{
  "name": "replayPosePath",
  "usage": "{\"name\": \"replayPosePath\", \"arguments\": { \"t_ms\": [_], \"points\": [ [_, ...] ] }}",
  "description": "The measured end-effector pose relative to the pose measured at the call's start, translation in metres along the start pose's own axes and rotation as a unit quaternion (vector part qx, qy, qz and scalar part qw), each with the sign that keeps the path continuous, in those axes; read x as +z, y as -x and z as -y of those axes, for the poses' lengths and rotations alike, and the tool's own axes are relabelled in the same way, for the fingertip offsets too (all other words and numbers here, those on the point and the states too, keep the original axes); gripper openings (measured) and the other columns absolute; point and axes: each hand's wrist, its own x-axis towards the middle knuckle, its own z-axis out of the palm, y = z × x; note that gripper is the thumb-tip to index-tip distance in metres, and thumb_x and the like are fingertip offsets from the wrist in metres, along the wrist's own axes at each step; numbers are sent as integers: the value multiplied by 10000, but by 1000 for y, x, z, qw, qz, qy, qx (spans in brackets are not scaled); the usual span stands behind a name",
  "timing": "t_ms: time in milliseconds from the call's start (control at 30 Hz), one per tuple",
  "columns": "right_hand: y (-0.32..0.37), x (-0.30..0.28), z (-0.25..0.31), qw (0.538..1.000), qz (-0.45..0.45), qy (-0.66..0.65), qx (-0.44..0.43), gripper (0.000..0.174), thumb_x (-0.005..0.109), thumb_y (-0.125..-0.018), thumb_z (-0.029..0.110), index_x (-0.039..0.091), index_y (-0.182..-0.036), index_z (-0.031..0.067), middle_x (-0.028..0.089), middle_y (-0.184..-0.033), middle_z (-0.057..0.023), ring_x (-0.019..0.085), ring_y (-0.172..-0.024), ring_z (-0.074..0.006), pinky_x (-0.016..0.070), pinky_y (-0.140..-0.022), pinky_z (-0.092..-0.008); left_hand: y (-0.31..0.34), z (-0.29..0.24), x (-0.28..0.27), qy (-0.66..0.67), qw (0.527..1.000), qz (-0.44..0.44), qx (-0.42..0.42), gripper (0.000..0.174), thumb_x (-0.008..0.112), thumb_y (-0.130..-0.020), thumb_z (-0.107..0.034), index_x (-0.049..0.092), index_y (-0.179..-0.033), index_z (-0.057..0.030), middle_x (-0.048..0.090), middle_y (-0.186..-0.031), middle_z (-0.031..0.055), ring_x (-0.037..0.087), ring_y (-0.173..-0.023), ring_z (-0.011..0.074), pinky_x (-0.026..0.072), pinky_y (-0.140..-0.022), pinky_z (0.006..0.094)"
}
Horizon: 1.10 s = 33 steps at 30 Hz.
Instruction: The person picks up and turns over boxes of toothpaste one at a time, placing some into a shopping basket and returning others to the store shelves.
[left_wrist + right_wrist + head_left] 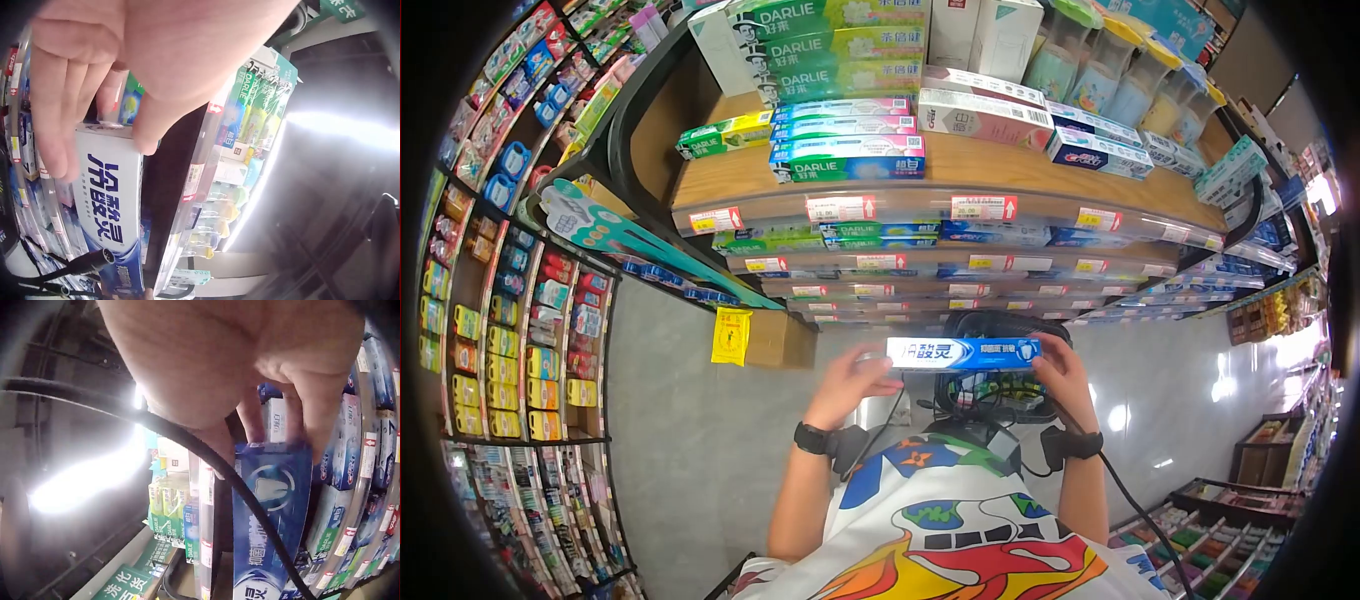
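Blue toothpaste box spans level between both hands, left hand and right hand pinching its ends.

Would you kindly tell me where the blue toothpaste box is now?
In the head view the blue toothpaste box is held crosswise at centre, its ends gripped by the left hand and right hand, just below the stacked shelves.

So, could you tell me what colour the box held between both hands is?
The box is blue and white, clearest in the head view.
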Motion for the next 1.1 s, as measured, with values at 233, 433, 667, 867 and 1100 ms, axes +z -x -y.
{"name": "replayPosePath", "arguments": {
  "t_ms": [233,433,667,867,1100],
  "points": [
    [23,-18,-7,999,-19,-34,26,423,701,-925,73,583,-1320,-21,653,-1210,-82,613,-1118,-147,472,-979,-290,-1,16,20,42,999,-1,-2,292,660,-983,-170,527,-1176,4,656,-1032,153,722,-964,300,608,-878,405],
    [48,-36,2,997,-49,-53,27,425,712,-921,68,588,-1319,-21,654,-1200,-78,614,-1099,-134,479,-967,-284,-3,10,50,18,1000,1,-22,256,622,-989,-158,529,-1158,10,653,-1024,152,728,-935,306,608,-864,402],
    [97,-103,-7,998,-4,-52,27,428,697,-936,76,567,-1334,-14,659,-1188,-70,610,-1070,-128,494,-936,-282,18,13,117,-52,998,31,-5,204,610,-989,-143,560,-1102,20,666,-1029,167,730,-908,289,608,-842,389],
    [148,-172,-20,998,-25,-61,-6,382,679,-942,60,579,-1303,-13,653,-1165,-82,621,-1054,-146,525,-901,-299,55,62,188,-60,998,22,8,218,610,-1004,-189,545,-1087,2,671,-1007,164,732,-894,281,603,-832,380],
    [226,-240,-54,997,0,-76,10,386,641,-933,50,564,-1303,-31,649,-1155,-118,653,-1047,-204,591,-855,-351,108,133,261,-60,998,-4,15,207,606,-1010,-204,544,-1054,-12,686,-989,175,728,-881,267,598,-820,364]
  ]
}}
